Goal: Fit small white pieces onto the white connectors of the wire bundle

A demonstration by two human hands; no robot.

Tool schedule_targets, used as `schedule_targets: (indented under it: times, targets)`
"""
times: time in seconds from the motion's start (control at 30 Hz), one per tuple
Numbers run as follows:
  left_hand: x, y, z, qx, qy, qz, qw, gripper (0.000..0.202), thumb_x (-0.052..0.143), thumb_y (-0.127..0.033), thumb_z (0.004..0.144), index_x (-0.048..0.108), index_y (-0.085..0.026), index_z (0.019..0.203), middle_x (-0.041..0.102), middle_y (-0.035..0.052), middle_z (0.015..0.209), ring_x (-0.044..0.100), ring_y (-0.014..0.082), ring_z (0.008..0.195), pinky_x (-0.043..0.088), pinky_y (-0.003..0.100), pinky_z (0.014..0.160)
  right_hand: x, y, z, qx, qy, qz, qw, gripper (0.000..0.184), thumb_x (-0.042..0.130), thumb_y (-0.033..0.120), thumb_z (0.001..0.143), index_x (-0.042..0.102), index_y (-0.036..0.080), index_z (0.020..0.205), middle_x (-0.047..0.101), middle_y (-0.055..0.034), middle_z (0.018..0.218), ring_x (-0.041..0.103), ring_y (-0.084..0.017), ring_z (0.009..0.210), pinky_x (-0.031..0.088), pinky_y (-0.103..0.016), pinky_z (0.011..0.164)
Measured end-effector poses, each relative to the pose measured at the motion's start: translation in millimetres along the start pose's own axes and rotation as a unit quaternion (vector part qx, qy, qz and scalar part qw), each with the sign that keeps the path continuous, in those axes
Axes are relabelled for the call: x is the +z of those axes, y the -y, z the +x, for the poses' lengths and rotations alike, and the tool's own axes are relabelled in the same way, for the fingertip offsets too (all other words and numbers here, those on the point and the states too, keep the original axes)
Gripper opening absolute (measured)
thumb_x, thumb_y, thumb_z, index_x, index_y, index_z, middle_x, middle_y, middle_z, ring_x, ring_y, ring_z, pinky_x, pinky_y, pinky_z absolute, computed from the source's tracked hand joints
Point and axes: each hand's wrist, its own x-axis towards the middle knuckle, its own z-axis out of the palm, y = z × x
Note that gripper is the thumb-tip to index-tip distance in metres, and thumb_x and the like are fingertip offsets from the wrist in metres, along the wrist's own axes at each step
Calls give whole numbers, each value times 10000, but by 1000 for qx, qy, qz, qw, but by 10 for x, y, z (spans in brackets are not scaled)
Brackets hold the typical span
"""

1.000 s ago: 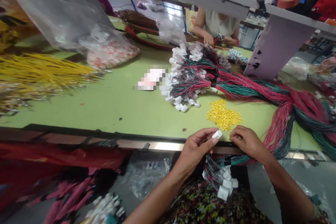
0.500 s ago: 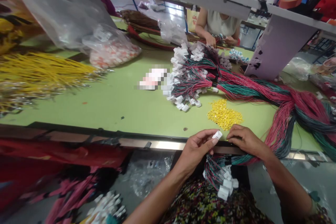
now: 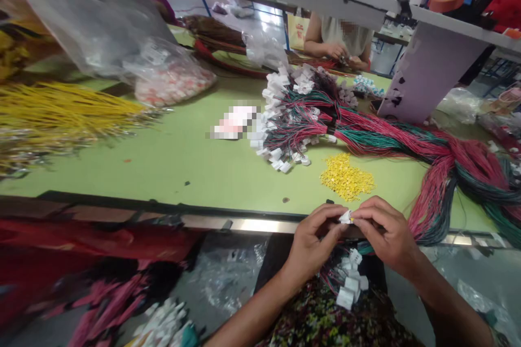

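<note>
My left hand pinches a small white plastic connector between thumb and fingers, just over the table's front edge. From the right, my right hand meets it, with a tiny yellow piece at its pinched fingertips, against the connector's side. Whether the piece sits inside the connector I cannot tell. Below my hands, over my lap, hangs a bunch of wires with white connectors. Beyond my hands a heap of small yellow pieces lies on the green table.
A thick bundle of red, green and black wires with white connectors stretches across the right side. Yellow wires and a plastic bag of orange-white parts lie left. A purple upright holds a shelf; another person's hands work behind.
My right hand has moved from beside the yellow heap to the connector, bringing a yellow piece. My left hand has shifted slightly right and down, and the connector has turned.
</note>
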Motion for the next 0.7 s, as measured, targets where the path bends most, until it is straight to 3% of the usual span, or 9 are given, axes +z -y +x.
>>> schedule_targets:
  times: [0.1,0.23,0.37,0.5,0.7]
  targets:
    - [-5,13,-6,79,-9,54,995,204,681,-124,863,756,-217,1028,758,67,984,733,176,879,612,260,719,-11,5,-9,-15,3,-13,1000,167,584,147,977,730,208,1030,664,-54,920,642,-161,838,540,-279,730]
    - [-21,41,-16,139,-18,94,986,227,679,-94,870,753,-215,1047,773,75,979,742,178,886,622,286,778,-3,-2,-8,12,1,17,1000,147,604,165,963,742,208,988,664,-43,897,616,-140,748,520,-256,659]
    - [-19,52,-22,157,-21,103,982,224,693,-96,875,758,-216,1052,781,78,969,749,183,882,627,299,787,30,-56,-11,103,-3,94,990,79,684,249,915,745,200,908,652,-29,864,564,-114,649,485,-231,577]
    - [-3,55,-25,168,-22,98,981,239,702,-91,874,762,-223,1063,783,75,965,752,177,877,626,288,774,47,-122,-2,196,11,220,956,174,746,367,867,721,195,889,659,-21,835,622,-135,725,535,-236,640]
    - [22,65,-39,182,-39,117,976,240,711,-99,866,765,-222,1064,786,79,965,757,181,862,635,296,765,57,-128,28,252,12,284,925,255,821,417,787,706,196,844,682,-2,771,638,-133,718,554,-241,673]
